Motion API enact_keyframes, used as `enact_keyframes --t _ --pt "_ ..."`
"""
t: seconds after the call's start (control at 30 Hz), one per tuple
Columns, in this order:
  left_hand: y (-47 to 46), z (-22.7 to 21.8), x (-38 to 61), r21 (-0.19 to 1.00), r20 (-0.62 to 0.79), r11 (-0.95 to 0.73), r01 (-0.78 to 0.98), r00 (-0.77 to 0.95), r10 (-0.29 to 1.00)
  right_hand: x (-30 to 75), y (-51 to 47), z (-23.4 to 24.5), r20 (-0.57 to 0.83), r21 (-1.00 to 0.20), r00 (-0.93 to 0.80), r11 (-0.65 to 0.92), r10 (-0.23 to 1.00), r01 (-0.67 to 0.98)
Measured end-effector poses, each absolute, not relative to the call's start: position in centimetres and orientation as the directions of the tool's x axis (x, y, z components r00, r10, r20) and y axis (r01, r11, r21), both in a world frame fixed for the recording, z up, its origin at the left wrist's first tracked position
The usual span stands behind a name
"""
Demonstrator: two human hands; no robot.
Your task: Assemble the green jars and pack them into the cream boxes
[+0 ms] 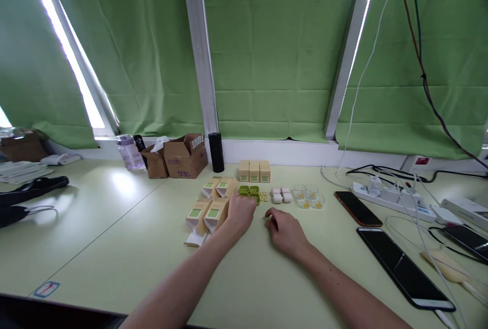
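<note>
My left hand point(243, 213) is closed, with its fingertips at the front of several small green square containers point(249, 189) set together in a block. Whatever it pinches is hidden behind the fingers. My right hand point(286, 231) rests loosely bent on the table, thumb and forefinger apart, with nothing seen in it. Just right of the green containers lie several small yellowish pieces point(263, 197). White rounded blocks point(281, 195) come after them, then clear cups point(308, 196) with some yellow inside. Beige cartons with green labels point(214, 212) stand left of my left hand.
Three more beige cartons point(254, 171) stand in a row behind. At the back are cardboard boxes point(186, 157), a black cylinder point(216, 152) and a clear purple bottle point(130, 152). Phones point(404, 268), a power strip point(392, 199) and loose cables occupy the right side.
</note>
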State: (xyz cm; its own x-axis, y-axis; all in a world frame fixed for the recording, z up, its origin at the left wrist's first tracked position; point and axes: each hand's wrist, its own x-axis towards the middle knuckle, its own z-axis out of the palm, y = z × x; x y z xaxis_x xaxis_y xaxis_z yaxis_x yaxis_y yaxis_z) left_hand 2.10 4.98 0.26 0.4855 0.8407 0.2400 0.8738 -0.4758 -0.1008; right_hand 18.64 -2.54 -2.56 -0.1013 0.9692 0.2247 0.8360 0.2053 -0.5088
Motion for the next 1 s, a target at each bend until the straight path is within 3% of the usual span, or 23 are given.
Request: enact_keyframes --t 0.3,0.47,0.63,0.83,1.0 --pt "2.1 0.5 1.5 -0.136 0.273 -0.586 0.799 0.599 0.753 19.5 -1.2 -4.0 0.412 -0.709 0.064 0.276 0.909 0.649" --pt "0.5 -0.5 0.5 -0.167 0.472 -0.712 0.682 0.689 0.549 19.3 -1.1 -4.2 0.428 -0.753 0.041 0.331 0.903 0.568" --pt "-0.1 -0.8 0.1 -0.061 0.610 -0.779 0.624 0.641 0.465 19.1 -1.7 -3.5 0.469 -0.780 0.021 0.403 0.883 0.479" --pt "-0.8 0.3 -0.6 0.081 0.785 -0.815 0.573 0.467 0.407 19.1 -3.0 -2.3 0.581 -0.776 0.075 0.523 0.811 0.352" --pt "-0.6 0.2 -0.7 0.178 0.802 -0.858 0.481 0.435 0.410 18.7 -3.7 -1.7 0.620 -0.758 0.083 0.569 0.780 0.319"
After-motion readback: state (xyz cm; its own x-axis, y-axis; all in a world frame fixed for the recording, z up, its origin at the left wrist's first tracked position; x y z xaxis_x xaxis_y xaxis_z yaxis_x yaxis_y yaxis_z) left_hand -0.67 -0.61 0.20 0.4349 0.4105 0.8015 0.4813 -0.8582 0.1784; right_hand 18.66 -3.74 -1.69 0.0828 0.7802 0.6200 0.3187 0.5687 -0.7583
